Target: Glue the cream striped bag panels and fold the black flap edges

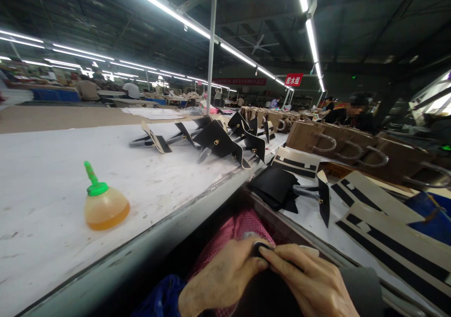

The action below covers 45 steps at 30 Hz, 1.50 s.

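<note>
Over my lap, a black leather-like piece [269, 291] is held between both hands, its lower part running out of view at the bottom. My left hand [223, 270] pinches its upper edge between thumb and fingers. From the other side my right hand [313, 274] closes on the same edge, fingertips beside the left thumb. A pale sliver shows behind the right fingers; what it is I cannot make out. Just beyond, on the right surface, lie a stack of black pieces [273, 185] and a black flap with a wrapped strap [323, 198].
A squeeze bottle [107, 209] with a green nozzle and amber liquid stands on the white-covered table [52, 181]. Several black flaps [214, 141] with gold fittings stand farther along. Beige panels with black strips [398, 242] and brown bags [310, 138] are at right. People work beyond.
</note>
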{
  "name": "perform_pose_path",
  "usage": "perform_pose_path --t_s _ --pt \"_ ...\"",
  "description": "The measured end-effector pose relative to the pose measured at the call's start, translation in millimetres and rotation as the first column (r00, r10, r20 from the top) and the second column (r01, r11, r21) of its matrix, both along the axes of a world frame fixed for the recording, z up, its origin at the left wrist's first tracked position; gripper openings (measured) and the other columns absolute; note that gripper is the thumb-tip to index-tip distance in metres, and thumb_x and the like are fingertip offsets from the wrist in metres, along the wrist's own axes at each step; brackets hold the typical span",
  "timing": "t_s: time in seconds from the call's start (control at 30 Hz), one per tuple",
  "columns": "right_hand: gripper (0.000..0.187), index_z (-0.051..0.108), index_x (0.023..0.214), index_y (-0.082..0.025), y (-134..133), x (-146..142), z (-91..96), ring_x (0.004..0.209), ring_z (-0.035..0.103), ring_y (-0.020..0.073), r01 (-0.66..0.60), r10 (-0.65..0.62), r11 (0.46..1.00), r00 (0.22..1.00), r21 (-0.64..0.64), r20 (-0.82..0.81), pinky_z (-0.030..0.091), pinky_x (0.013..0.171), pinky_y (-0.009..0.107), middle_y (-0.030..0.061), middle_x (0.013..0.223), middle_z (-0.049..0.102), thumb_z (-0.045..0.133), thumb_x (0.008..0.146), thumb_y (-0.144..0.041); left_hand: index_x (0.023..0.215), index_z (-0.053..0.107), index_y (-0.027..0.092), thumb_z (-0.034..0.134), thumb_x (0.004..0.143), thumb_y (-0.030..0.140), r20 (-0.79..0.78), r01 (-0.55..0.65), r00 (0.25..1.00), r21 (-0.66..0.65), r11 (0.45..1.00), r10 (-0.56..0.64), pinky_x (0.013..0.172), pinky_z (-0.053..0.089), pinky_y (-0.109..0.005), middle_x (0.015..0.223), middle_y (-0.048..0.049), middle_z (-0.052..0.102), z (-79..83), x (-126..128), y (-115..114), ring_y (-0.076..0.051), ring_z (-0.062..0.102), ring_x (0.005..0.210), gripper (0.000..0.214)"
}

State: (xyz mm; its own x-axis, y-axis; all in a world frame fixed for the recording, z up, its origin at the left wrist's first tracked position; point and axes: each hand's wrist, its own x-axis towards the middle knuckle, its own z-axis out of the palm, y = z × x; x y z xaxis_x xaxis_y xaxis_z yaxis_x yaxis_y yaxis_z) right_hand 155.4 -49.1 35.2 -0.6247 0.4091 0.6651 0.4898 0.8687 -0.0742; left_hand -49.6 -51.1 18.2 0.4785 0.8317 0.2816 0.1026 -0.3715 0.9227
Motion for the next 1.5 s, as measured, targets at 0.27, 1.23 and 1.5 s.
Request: perform_pose_path --t_s 0.27,1.23,1.5 --pt "0.037 0.055 0.136 -0.02 -3 1 -5.8 0.089 0.072 0.0128 0.147 -0.146 0.986 0.989 0.082 -0.024 0.057 0.077 0.019 0.004 0.105 0.074 0.053 0.099 -0.018 0.122 0.067 0.025 0.041 0.105 0.033 -0.017 -0.201 0.979 0.011 0.98 0.201 0.098 0.049 -0.028 0.118 -0.0025 0.074 -1.8 2 -4 -0.019 0.066 0.106 0.032" --pt "0.009 0.069 0.095 -0.028 4 26 -27.4 0.084 0.07 0.0181 0.464 -0.491 0.871 0.809 -0.162 -0.322 0.056 0.074 0.029 -0.0016 0.091 0.074 0.063 0.095 -0.035 0.114 0.074 0.032 0.047 0.101 0.045 -0.071 -0.443 0.893 0.026 0.896 0.444 0.092 0.046 -0.032 0.11 0.0005 0.076 -7.6 -10 -8 -0.022 0.067 0.098 0.033" --pt "0.021 0.072 0.112 -0.025 2 27 -22.6 0.073 0.068 0.0147 0.445 -0.444 0.893 0.841 -0.072 -0.309 0.055 0.064 0.024 0.0007 0.082 0.069 0.057 0.098 -0.03 0.11 0.077 0.032 0.046 0.1 0.05 -0.1 -0.439 0.888 0.108 0.892 0.449 0.082 0.051 -0.03 0.103 -0.0007 0.077 -7.8 -14 -14 -0.022 0.067 0.089 0.037"
